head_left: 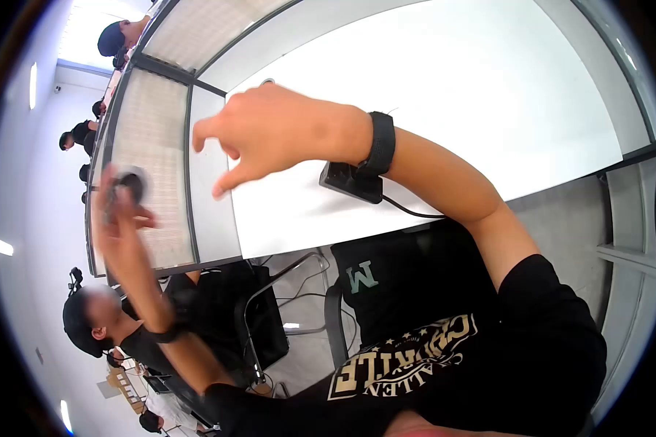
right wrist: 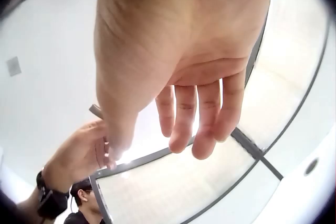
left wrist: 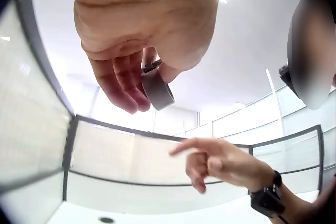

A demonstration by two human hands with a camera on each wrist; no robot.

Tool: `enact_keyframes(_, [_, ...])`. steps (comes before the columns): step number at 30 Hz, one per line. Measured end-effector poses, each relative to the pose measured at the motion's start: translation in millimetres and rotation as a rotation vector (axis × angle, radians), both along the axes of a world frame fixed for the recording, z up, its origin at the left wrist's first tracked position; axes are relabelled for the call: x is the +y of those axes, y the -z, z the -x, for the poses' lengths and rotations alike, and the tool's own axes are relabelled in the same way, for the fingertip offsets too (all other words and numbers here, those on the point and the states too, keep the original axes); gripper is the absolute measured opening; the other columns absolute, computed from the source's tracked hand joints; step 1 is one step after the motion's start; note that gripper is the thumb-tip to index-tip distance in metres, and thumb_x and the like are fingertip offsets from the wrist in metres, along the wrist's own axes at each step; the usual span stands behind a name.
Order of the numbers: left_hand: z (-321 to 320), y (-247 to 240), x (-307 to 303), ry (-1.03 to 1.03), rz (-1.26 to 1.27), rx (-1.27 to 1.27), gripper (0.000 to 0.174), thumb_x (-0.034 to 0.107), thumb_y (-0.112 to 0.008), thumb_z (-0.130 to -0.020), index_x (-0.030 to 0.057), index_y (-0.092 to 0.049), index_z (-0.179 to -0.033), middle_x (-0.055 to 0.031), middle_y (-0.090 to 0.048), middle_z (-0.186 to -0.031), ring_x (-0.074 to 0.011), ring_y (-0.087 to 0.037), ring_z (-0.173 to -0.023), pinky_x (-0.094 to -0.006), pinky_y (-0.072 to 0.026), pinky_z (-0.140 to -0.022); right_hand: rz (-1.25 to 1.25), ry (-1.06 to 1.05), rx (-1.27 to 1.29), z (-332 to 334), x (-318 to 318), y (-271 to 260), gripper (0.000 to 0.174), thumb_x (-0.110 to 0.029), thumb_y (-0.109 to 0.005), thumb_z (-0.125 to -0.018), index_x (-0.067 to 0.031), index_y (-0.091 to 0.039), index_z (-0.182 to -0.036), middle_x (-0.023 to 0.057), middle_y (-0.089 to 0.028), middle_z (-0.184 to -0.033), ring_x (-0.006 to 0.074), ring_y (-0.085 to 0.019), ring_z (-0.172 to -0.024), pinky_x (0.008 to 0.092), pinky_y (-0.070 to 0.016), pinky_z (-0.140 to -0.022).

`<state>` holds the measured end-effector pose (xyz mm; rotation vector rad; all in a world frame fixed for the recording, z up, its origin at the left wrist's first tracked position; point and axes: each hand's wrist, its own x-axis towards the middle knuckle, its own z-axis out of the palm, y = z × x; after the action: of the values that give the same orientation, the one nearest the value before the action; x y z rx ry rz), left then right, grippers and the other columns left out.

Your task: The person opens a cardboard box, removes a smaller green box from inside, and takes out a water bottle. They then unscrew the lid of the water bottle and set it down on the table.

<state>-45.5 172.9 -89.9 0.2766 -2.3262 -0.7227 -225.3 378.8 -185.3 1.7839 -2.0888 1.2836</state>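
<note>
Raised at the left of the head view, my left hand (head_left: 119, 227) is blurred and holds a grey ring-shaped roll (head_left: 133, 182) that looks like a roll of tape. The left wrist view shows the roll (left wrist: 157, 88) pinched between the thumb and curled fingers (left wrist: 122, 83), a small dark piece at its upper edge. My right hand (head_left: 273, 127) hovers over the desk's left end with nothing in it. Its fingers (right wrist: 184, 119) hang apart and slightly bent, the thumb held away from them. A wrist camera (head_left: 350, 182) hangs under the right wrist on a black strap.
Beneath my right arm lies a white desk (head_left: 444, 95) with a round cable hole (left wrist: 106, 220). A framed partition (head_left: 153, 146) borders it on the left. A black chair (head_left: 408, 269) stands at the desk's edge. Another person (head_left: 87, 320) in a cap sits at left.
</note>
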Motion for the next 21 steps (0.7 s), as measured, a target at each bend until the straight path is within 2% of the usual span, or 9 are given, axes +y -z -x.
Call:
enact_keyframes(2, [12.3, -53.4, -37.6, -0.122, 0.18, -0.02, 0.042, 0.032, -0.068, -0.105, 0.0103, -0.067, -0.141, -0.002, -0.069, -0.082, -0.0071, -0.061, -0.063, -0.0211, -0.0482, -0.056, -0.037, 0.069, 0.014, 6.5, 2.5, 2.4, 0.047, -0.05, -0.079, -0.088, -0.0123, -0.074, -0.114, 0.0024, -0.074, -0.08, 0.0242, -0.074, -0.076, 0.0385, -0.0558, -0.067])
enact_keyframes(4, [20.7, -101.4, -102.7, -0.217, 0.26, -0.124, 0.046, 0.039, -0.071, -0.103, 0.0141, -0.068, -0.141, -0.0026, -0.074, -0.09, -0.0058, -0.066, -0.067, -0.0186, -0.0496, -0.058, -0.05, 0.087, 0.051, 8.1, 3.7, 6.7, 0.041, -0.046, -0.078, -0.09, -0.0115, -0.074, -0.112, 0.0029, -0.073, -0.078, 0.025, -0.072, -0.075, 0.0384, -0.0551, -0.068])
enact_keyframes(8, [4.9, -153.3, -247.9, -0.511, 0.134, -0.237, 0.071, 0.054, -0.077, -0.093, 0.0055, -0.063, -0.143, -0.0048, -0.075, -0.096, -0.0047, -0.067, -0.067, -0.0185, -0.0515, -0.056, -0.073, 0.051, 0.098, 7.0, -5.1, 14.9, 0.038, -0.044, -0.076, -0.092, -0.0112, -0.074, -0.112, 0.0035, -0.072, -0.074, 0.0255, -0.071, -0.074, 0.0393, -0.0541, -0.069])
enact_keyframes(12, [-25.4, -112.0, -301.8, -0.417, -0.246, -0.499, 0.056, 0.049, -0.074, -0.097, 0.0065, -0.068, -0.134, -0.0004, -0.071, -0.093, -0.001, -0.058, -0.062, -0.0166, -0.0477, -0.056, -0.17, 0.006, 0.087, -1.4, -9.8, 11.4, 0.038, -0.044, -0.075, -0.093, -0.0114, -0.073, -0.112, 0.0032, -0.072, -0.075, 0.0256, -0.071, -0.073, 0.0393, -0.0539, -0.068])
enact_keyframes(13, [-24.8, -83.6, -267.8, -0.375, -0.329, -0.372, 0.052, 0.046, -0.072, -0.1, 0.0068, -0.069, -0.133, 0.0032, -0.068, -0.089, 0.0011, -0.054, -0.062, -0.0151, -0.046, -0.058, -0.174, -0.001, 0.09, -2.8, -12.4, 13.9, 0.038, -0.044, -0.075, -0.093, -0.0114, -0.073, -0.112, 0.0031, -0.072, -0.075, 0.0255, -0.071, -0.073, 0.0391, -0.0538, -0.068])
enact_keyframes(15, [-32.8, -66.1, -308.1, -0.231, -0.646, -0.425, 0.06, 0.051, -0.064, -0.103, 0.0089, -0.061, -0.146, -0.0083, -0.072, -0.118, -0.0097, -0.068, -0.095, -0.0249, -0.0555, -0.082, -0.189, -0.016, 0.1, -5.0, -18.0, 19.2, 0.038, -0.045, -0.075, -0.094, -0.0115, -0.073, -0.111, 0.0029, -0.072, -0.076, 0.0252, -0.071, -0.073, 0.0387, -0.0537, -0.068])
enact_keyframes(16, [-23.4, -49.8, -244.6, -0.234, -0.852, -0.285, 0.063, 0.052, -0.061, -0.105, 0.0096, -0.057, -0.151, -0.0134, -0.071, -0.13, -0.0144, -0.07, -0.109, -0.0295, -0.0568, -0.091, -0.198, -0.02, 0.11, -5.4, -19.9, 21.4, 0.037, -0.045, -0.075, -0.094, -0.0116, -0.073, -0.111, 0.0028, -0.072, -0.076, 0.025, -0.071, -0.073, 0.0386, -0.0536, -0.068])
enact_keyframes(18, [-25.5, -30.0, -253.4, -0.047, -0.684, -0.098, 0.064, 0.053, -0.054, -0.108, 0.0104, -0.052, -0.156, -0.0191, -0.062, -0.146, -0.0205, -0.063, -0.129, -0.0345, -0.0529, -0.104, -0.205, -0.026, 0.112, -5.8, -24.5, 27.9, 0.037, -0.045, -0.075, -0.094, -0.0121, -0.074, -0.111, 0.0026, -0.073, -0.076, 0.0244, -0.071, -0.073, 0.0382, -0.0535, -0.067])
enact_keyframes(21, [-29.3, -7.8, -274.1, -0.113, -0.144, -0.189, 0.058, 0.039, -0.056, -0.109, 0.0049, -0.051, -0.155, -0.0175, -0.067, -0.138, -0.0193, -0.065, -0.12, -0.0298, -0.0515, -0.101, -0.221, -0.027, 0.108, -4.3, -31.3, 32.0, 0.036, -0.045, -0.075, -0.094, -0.0132, -0.074, -0.11, 0.0022, -0.073, -0.077, 0.0233, -0.072, -0.074, 0.0377, -0.0537, -0.067])
